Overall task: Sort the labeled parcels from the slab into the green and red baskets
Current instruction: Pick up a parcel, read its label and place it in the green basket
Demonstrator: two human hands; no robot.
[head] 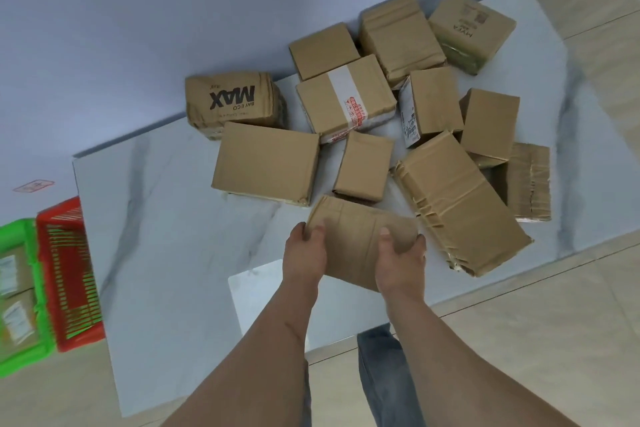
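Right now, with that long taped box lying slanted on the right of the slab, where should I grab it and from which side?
Take the long taped box across its two long sides near the middle, coming down from above. Its near end overhangs toward the slab edge, and smaller parcels crowd its far end, so the middle is probably the freest. Both hands are busy: the left hand and right hand grip the small parcel.

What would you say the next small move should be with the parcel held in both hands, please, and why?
Probably turn the held parcel over to find its label. The left hand and right hand grip its ends, and only plain taped cardboard faces up, so nothing yet says green basket or red basket.
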